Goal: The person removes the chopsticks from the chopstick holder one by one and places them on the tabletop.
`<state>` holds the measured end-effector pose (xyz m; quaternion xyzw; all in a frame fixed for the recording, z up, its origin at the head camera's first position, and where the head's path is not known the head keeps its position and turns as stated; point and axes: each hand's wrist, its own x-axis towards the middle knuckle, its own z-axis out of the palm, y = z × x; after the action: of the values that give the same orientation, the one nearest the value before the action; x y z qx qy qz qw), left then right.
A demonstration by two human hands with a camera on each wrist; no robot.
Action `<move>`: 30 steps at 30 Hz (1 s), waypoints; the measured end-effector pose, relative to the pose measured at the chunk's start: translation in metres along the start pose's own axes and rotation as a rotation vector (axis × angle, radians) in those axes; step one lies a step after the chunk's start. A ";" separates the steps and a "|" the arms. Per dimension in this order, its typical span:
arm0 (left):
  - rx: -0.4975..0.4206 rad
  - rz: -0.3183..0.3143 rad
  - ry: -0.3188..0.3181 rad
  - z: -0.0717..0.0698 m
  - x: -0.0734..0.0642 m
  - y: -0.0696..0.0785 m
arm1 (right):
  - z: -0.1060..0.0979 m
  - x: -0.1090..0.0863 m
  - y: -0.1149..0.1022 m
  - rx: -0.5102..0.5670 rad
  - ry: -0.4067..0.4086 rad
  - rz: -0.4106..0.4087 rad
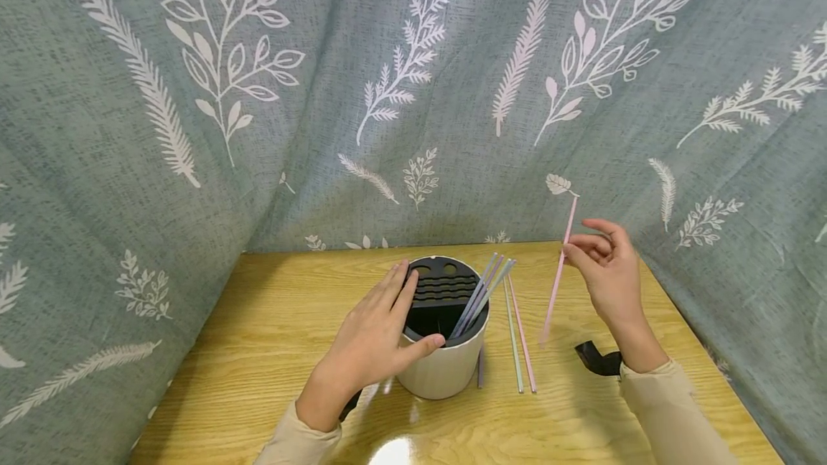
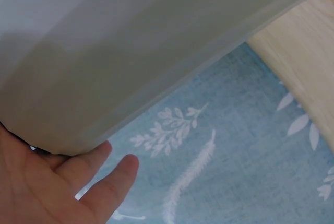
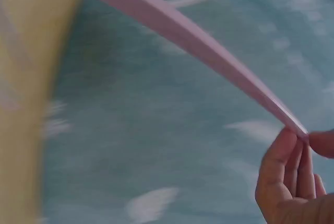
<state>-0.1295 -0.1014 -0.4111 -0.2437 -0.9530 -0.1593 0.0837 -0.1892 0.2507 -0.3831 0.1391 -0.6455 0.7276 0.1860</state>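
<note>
A white cylindrical holder [image 1: 439,372] with a black slotted insert [image 1: 446,285] stands upright on the table. My left hand [image 1: 377,329] rests on its near-left rim, fingers extended over the top and thumb along the front edge. In the left wrist view, the holder's pale wall [image 2: 130,51] rises past the fingers [image 2: 117,182]. Several bluish and purple straws [image 1: 478,300] lean in the open compartment. Right of the holder, my right hand [image 1: 610,275] pinches a pink straw [image 1: 559,271] between thumb and fingertips, tilted above the table. The right wrist view shows the straw [image 3: 193,41] running from that pinch.
A green straw [image 1: 514,339] and another pink straw [image 1: 522,336] lie on the wooden table [image 1: 278,350] beside the holder. A purple straw [image 1: 480,368] lies partly hidden behind it. Patterned blue-green fabric [image 1: 310,92] hangs at the back and sides.
</note>
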 end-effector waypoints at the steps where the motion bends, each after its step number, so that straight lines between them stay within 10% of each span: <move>1: 0.000 0.000 0.000 0.000 0.000 0.000 | -0.005 0.000 0.012 -0.062 -0.012 0.052; 6: 0.003 0.009 0.009 0.000 0.000 -0.001 | -0.023 0.000 0.065 -0.293 -0.064 0.251; 15: 0.009 0.011 0.011 0.000 0.001 -0.002 | -0.035 -0.002 0.126 -0.397 -0.188 0.450; 30: 0.009 0.002 0.007 0.001 0.000 -0.001 | -0.024 -0.003 0.163 -0.572 -0.263 0.602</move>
<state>-0.1305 -0.1018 -0.4127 -0.2438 -0.9532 -0.1557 0.0883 -0.2590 0.2582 -0.5320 -0.0208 -0.8510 0.5174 -0.0871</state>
